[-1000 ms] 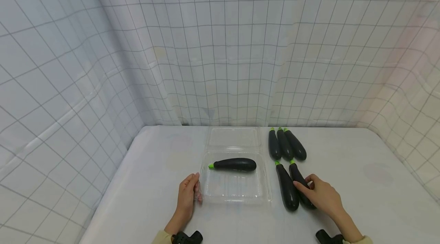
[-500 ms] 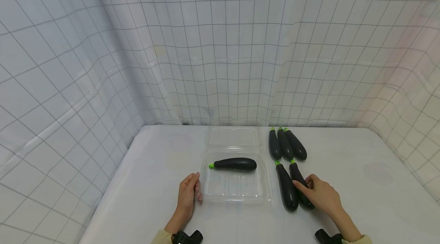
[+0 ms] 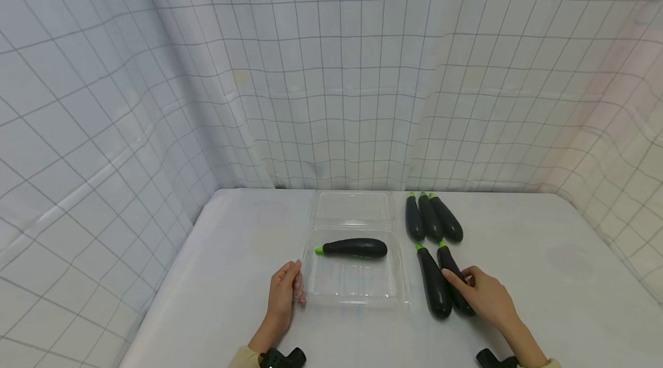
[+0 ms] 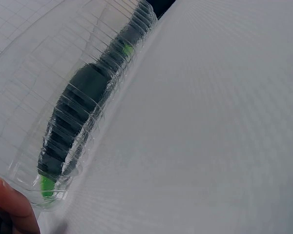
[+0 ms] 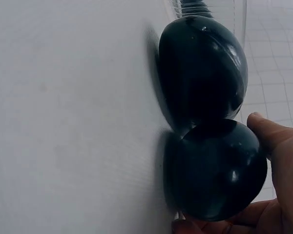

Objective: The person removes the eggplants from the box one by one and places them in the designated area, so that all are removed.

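Observation:
A clear plastic clamshell container (image 3: 352,290) lies opened out on the table, its lid (image 3: 353,207) folded back. Across its tray rests one dark eggplant (image 3: 357,247) with a green stem end pointing left. My left hand (image 3: 281,293) holds the tray's left rim, the thumb against the edge in the left wrist view. To the right of the tray, my right hand (image 3: 486,297) grips an eggplant (image 3: 449,261) lying on the table, thumb on one side and fingers on the other. Another eggplant (image 3: 434,284) lies against it on the left.
Behind the gripped eggplant, several more lie close together, among them a slanted eggplant (image 3: 446,218). White cloth covers the table (image 3: 538,253). A white gridded curtain (image 3: 352,97) hangs at the back and both sides.

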Action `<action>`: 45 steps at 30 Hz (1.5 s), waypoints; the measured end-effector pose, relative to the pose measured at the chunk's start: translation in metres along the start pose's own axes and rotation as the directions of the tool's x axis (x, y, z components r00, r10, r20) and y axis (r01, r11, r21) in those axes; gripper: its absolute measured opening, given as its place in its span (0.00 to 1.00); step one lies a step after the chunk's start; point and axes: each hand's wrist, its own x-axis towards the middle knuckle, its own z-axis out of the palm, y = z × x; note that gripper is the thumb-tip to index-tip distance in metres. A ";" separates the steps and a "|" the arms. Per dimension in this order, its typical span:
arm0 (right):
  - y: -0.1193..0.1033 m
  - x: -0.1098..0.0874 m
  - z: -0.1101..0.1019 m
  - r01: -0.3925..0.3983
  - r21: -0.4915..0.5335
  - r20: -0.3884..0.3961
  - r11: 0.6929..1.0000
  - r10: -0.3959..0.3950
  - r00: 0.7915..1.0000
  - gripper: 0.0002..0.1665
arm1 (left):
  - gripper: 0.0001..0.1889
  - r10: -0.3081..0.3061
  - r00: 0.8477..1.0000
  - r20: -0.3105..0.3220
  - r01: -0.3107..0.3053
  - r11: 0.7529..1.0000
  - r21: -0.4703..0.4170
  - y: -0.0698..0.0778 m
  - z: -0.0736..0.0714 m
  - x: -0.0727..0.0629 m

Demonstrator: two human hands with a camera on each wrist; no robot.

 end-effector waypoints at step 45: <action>-0.066 0.014 -0.016 0.454 -0.020 -0.301 0.891 -0.438 0.847 0.20 | 0.27 -0.010 1.000 -0.001 0.010 1.000 -0.001 0.002 0.001 -0.001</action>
